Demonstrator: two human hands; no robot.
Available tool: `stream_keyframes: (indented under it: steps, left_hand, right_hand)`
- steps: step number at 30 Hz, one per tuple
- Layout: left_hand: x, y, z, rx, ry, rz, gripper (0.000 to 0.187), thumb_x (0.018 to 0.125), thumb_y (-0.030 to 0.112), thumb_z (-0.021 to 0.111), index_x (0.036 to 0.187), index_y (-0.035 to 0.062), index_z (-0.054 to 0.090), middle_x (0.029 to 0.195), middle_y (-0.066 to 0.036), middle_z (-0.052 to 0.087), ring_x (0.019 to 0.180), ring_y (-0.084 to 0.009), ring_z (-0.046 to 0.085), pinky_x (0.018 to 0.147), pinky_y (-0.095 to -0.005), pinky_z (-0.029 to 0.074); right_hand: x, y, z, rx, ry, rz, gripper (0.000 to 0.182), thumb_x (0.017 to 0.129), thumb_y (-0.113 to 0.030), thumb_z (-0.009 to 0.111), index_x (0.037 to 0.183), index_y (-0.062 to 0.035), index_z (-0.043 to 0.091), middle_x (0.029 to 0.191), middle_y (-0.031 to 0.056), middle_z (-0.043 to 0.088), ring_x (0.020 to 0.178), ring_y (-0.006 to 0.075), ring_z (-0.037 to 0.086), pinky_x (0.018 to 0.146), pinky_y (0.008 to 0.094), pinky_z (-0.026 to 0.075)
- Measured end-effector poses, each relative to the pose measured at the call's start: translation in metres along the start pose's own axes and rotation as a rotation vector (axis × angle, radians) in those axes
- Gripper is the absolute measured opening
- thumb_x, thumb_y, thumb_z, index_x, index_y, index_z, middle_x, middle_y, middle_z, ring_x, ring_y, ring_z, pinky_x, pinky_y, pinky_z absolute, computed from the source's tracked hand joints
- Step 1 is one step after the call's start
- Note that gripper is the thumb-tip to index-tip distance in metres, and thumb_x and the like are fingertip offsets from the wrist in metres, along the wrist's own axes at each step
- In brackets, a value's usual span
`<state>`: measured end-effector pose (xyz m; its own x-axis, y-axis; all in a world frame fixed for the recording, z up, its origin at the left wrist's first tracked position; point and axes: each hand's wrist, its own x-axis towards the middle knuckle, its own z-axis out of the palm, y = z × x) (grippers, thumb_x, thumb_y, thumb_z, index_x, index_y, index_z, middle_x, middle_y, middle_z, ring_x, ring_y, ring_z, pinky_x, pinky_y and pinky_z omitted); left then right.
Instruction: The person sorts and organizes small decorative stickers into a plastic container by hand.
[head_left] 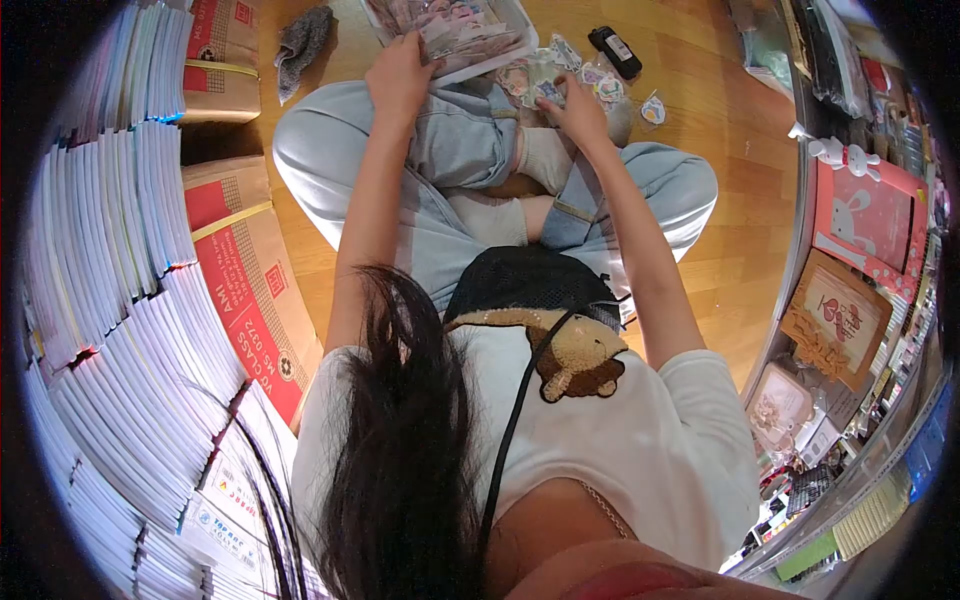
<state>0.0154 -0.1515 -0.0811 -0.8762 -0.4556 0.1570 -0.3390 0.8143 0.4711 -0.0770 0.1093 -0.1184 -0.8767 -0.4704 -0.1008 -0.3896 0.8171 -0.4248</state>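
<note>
My left hand (398,75) is closed on the near-left rim of a white plastic tray (490,62), which holds clear packets of small printed pieces (445,25). To its right, my right hand (580,108) is closed, thumb and finger on a small printed packet (549,92) that the fingers partly hide. Beneath and around that hand, a loose spread of sticker-like pieces (605,80) in clear wrapping lies on the floor. One separate small packet (653,108) rests farther right.
A black device with a pale label (615,52) lies beyond the pieces. At the left, stacked booklets (110,220) and cardboard boxes (250,270) rise close by. A shelf with a pink rabbit frame (870,215) lines the right. A grey cloth (303,50) lies on the wooden floor.
</note>
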Motion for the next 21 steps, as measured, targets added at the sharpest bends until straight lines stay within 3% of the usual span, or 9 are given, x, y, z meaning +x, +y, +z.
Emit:
stream_keyframes:
  steps: [4,7,10,13,14,17,21]
  left_hand:
    - [-0.001,-0.002,0.001,-0.003,0.047,0.013,0.038,0.07,0.035,0.073,0.09,0.0079,0.056,0.084,-0.01,0.062,0.082,-0.0327,0.06,0.066,-0.0426,0.046]
    - [-0.001,0.006,-0.007,0.017,-0.011,-0.037,0.035,0.069,0.03,0.074,0.088,0.0087,0.054,0.086,-0.008,0.06,0.084,-0.0308,0.061,0.064,-0.045,0.048]
    - [-0.001,0.004,-0.005,0.001,-0.01,-0.032,0.034,0.069,0.03,0.074,0.087,0.0089,0.054,0.085,-0.008,0.06,0.084,-0.0308,0.06,0.065,-0.0446,0.048]
    - [-0.001,0.006,-0.008,-0.012,-0.012,-0.041,0.034,0.069,0.03,0.074,0.087,0.0085,0.054,0.084,-0.008,0.06,0.083,-0.0308,0.06,0.065,-0.0443,0.048]
    - [-0.001,0.005,-0.008,-0.016,-0.007,-0.043,0.034,0.069,0.03,0.074,0.087,0.0086,0.054,0.083,-0.008,0.06,0.083,-0.0308,0.06,0.065,-0.0442,0.047]
    - [-0.002,0.005,-0.006,-0.034,0.007,-0.045,0.033,0.068,0.029,0.074,0.086,0.0088,0.054,0.083,-0.008,0.06,0.083,-0.0308,0.061,0.065,-0.0441,0.047]
    - [0.0,0.0,-0.002,-0.073,-0.01,-0.055,0.034,0.069,0.031,0.073,0.087,0.009,0.054,0.086,-0.008,0.061,0.084,-0.0322,0.06,0.065,-0.0445,0.046]
  right_hand:
    - [0.0,0.005,0.002,0.142,0.059,0.149,0.052,0.072,-0.033,0.074,0.11,-0.0011,0.056,0.106,0.0201,0.061,0.095,0.0336,0.061,0.083,0.0404,0.047]
    - [-0.005,0.012,-0.015,0.176,0.016,0.165,0.047,0.072,-0.027,0.074,0.109,-0.0012,0.06,0.102,0.0182,0.064,0.093,0.0315,0.062,0.082,0.0384,0.047]
    - [-0.015,0.016,-0.035,0.108,0.178,0.081,0.035,0.075,-0.022,0.071,0.103,-0.001,0.064,0.09,0.0167,0.067,0.085,0.0285,0.064,0.077,0.0368,0.048]
    - [-0.019,0.006,-0.065,0.217,0.126,0.176,0.031,0.078,-0.022,0.069,0.102,-0.0022,0.066,0.082,0.0122,0.069,0.077,0.0174,0.066,0.071,0.0274,0.049]
    - [-0.018,-0.001,-0.073,0.271,0.135,0.146,0.02,0.082,-0.013,0.066,0.098,-0.002,0.068,0.078,0.0105,0.069,0.072,0.0113,0.065,0.067,0.0239,0.048]
    - [-0.005,-0.019,-0.072,0.439,0.194,-0.198,0.017,0.08,-0.012,0.068,0.096,-0.0065,0.069,0.083,0.0135,0.068,0.072,0.0218,0.067,0.066,0.0305,0.05]
    - [0.017,-0.083,-0.061,0.252,0.235,-0.488,0.021,0.077,-0.001,0.062,0.096,-0.0075,0.069,0.089,0.0123,0.067,0.081,0.0296,0.063,0.072,0.036,0.05]
